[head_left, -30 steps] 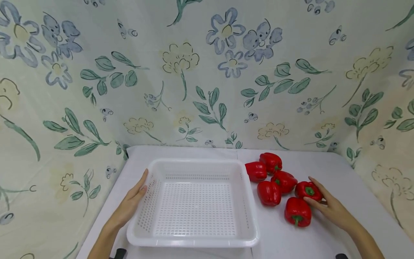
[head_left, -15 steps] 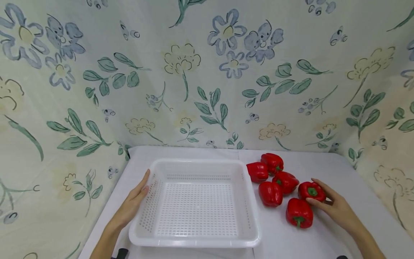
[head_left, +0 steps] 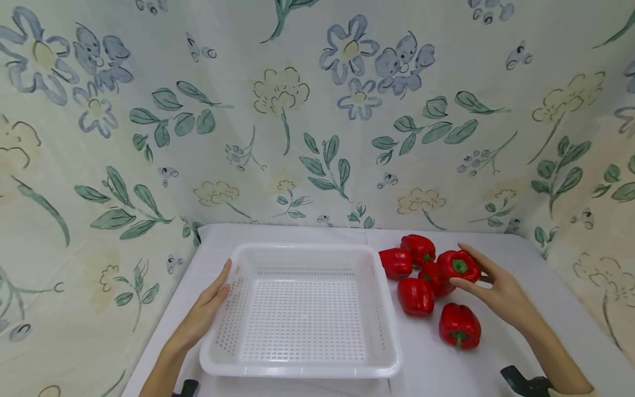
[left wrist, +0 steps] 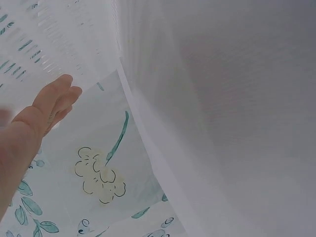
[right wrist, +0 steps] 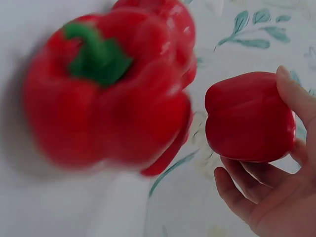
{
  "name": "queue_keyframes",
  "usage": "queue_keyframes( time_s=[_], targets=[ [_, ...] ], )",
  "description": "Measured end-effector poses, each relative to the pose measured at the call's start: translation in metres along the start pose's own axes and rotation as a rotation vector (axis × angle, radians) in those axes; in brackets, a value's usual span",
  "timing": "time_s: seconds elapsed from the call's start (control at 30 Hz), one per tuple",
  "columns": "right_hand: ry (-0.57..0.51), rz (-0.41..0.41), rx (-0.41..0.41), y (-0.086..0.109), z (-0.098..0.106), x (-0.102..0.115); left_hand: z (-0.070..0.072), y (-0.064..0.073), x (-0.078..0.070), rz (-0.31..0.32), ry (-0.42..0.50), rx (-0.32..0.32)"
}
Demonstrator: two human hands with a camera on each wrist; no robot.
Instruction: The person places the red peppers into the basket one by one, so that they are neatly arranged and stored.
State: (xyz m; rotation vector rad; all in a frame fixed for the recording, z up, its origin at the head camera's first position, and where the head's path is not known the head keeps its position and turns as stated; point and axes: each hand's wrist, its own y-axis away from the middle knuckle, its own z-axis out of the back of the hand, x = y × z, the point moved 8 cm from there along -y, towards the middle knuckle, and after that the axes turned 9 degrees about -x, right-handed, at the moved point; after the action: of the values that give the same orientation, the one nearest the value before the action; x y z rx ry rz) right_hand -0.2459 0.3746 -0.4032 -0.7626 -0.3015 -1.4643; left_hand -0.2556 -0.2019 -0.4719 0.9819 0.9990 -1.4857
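Observation:
My right hand (head_left: 501, 289) grips a red bell pepper (head_left: 459, 266) between thumb and fingers, its green stem end facing me. In the right wrist view that held pepper (right wrist: 252, 117) is up off the table. Several other red peppers lie right of the basket; one pepper (head_left: 460, 326) sits apart, nearest the front, and another pepper (head_left: 415, 296) lies near the basket's rim. With fingers straight, my left hand (head_left: 200, 314) rests against the left side of a white perforated plastic basket (head_left: 300, 372), in which nothing lies. The left wrist view shows the hand (left wrist: 47, 111) beside the basket's slotted wall.
A white cloth covers the table (head_left: 516, 253). Behind and at both sides hangs a flowered curtain (head_left: 317, 110). Dark straps show at both wrists, the right strap (head_left: 526, 381) near the lower edge.
My right hand has lifted the bell pepper off the table and moved it up and leftward, over the neighbouring peppers. My left hand stays at the basket.

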Motion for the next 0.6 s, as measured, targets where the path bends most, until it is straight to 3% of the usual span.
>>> queue_keyframes(
  time_s=[0.17, 0.33, 0.6],
  targets=[
    [-0.033, 0.039, 0.036, -0.016, -0.01, 0.043, -0.002, -0.001, -0.001, -0.01, 0.013, 0.007],
    [-0.1, 0.146, 0.061, -0.028, -0.025, 0.089, -0.003, -0.001, 0.001, -0.017, 0.006, 0.003],
    [-0.219, 0.185, 0.192, -0.039, -0.081, 0.146, -0.001, -0.001, 0.0, -0.018, 0.012, -0.009]
  ],
)
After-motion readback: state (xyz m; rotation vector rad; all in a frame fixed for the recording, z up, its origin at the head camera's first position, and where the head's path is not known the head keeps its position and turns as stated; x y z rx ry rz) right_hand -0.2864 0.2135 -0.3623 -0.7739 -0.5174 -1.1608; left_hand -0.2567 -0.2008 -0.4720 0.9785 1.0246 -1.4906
